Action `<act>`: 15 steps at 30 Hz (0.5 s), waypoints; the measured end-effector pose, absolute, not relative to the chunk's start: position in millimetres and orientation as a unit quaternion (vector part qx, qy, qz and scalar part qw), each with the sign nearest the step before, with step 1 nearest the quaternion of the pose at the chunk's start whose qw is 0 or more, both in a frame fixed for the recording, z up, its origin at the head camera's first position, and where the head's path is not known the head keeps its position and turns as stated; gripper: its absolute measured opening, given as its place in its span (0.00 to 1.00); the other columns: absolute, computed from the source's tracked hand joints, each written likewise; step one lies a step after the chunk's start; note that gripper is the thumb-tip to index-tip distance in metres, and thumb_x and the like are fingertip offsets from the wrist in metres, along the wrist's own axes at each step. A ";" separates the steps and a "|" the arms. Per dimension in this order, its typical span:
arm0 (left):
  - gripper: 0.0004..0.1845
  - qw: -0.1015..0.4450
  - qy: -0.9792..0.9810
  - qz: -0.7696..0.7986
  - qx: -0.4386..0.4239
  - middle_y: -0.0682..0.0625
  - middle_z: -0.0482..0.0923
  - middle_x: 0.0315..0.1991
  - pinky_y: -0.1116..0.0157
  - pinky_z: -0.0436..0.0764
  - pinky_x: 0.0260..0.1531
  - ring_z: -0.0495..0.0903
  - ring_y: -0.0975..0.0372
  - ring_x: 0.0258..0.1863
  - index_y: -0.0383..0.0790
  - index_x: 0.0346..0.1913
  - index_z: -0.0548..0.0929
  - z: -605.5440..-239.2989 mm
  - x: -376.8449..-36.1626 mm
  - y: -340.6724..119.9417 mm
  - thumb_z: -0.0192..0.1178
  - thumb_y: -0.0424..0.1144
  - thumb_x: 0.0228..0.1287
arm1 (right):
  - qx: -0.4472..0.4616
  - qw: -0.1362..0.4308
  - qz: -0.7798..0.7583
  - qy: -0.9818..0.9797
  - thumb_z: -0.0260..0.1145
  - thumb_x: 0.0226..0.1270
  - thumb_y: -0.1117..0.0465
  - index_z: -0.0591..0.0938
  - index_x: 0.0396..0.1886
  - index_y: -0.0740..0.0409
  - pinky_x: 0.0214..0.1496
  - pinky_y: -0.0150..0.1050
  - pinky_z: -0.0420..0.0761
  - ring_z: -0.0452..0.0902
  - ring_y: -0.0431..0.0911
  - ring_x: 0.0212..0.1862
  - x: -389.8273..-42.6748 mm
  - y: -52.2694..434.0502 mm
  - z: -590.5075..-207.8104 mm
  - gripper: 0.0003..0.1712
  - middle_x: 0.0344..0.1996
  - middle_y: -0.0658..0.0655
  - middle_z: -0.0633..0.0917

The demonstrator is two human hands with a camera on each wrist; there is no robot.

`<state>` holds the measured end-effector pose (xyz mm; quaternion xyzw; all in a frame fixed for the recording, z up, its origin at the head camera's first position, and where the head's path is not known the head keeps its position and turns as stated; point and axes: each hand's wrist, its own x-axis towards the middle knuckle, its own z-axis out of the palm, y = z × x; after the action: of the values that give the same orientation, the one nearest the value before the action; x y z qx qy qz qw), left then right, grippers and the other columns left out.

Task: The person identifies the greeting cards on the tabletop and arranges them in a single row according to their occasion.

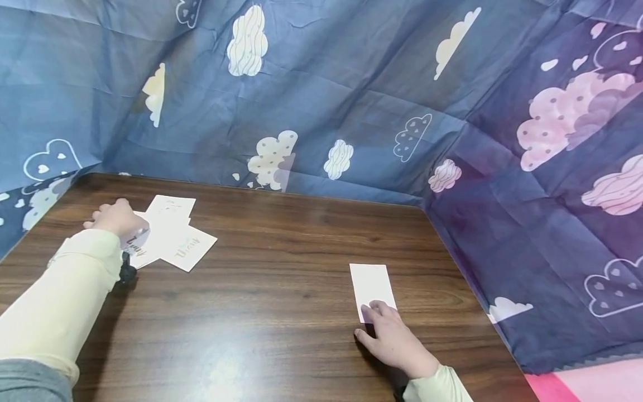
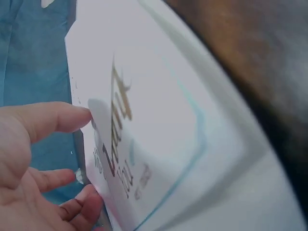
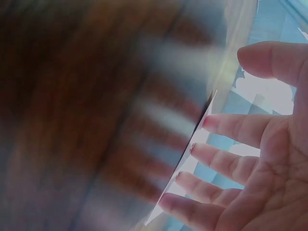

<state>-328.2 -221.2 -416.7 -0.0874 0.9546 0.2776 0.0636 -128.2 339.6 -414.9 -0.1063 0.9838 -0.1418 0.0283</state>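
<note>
Cloud-print sheets wall off the wooden table point(image 1: 281, 268); left hand point(image 1: 116, 219) pinches a thin, bendy card point(image 1: 173, 241) from the far-left pile; right hand point(image 1: 397, 340) lies flat, fingertips on a blank card point(image 1: 370, 282).

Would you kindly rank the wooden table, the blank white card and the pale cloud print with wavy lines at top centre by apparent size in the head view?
1. Wooden table, by far the largest.
2. Blank white card and wavy-lined cloud print look about alike; the card lies nearer the camera, so I would not rank them.
</note>
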 end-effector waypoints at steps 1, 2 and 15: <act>0.41 0.065 0.952 0.284 -0.094 0.12 0.56 0.48 0.26 0.57 0.53 0.57 0.21 0.54 0.11 0.61 0.54 -416.4 -327.6 -222.0 0.58 0.40 0.57 | -0.110 0.028 -0.142 0.983 0.71 0.66 0.53 0.81 0.62 0.67 0.65 0.63 0.71 0.71 0.67 0.64 -128.5 339.1 -415.1 0.30 0.60 0.70 0.77; 0.41 0.066 0.949 0.291 -0.100 0.11 0.55 0.49 0.26 0.57 0.53 0.56 0.21 0.55 0.11 0.61 0.52 -416.4 -326.9 -222.9 0.58 0.40 0.56 | -0.113 0.028 -0.143 0.983 0.71 0.66 0.53 0.81 0.62 0.67 0.65 0.63 0.71 0.71 0.67 0.64 -128.9 338.6 -415.5 0.30 0.60 0.71 0.77; 0.48 0.029 0.931 0.349 -0.106 0.08 0.51 0.61 0.30 0.60 0.62 0.58 0.21 0.60 0.12 0.72 0.45 -422.9 -321.8 -239.9 0.58 0.37 0.59 | -0.127 0.018 -0.137 0.982 0.72 0.64 0.53 0.81 0.61 0.67 0.64 0.62 0.72 0.73 0.67 0.61 -129.8 336.0 -417.4 0.30 0.59 0.70 0.77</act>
<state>-321.8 -239.9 -422.9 -0.1062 0.9307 0.3488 0.0289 -129.8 336.0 -417.4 -0.1266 0.9823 -0.1372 0.0179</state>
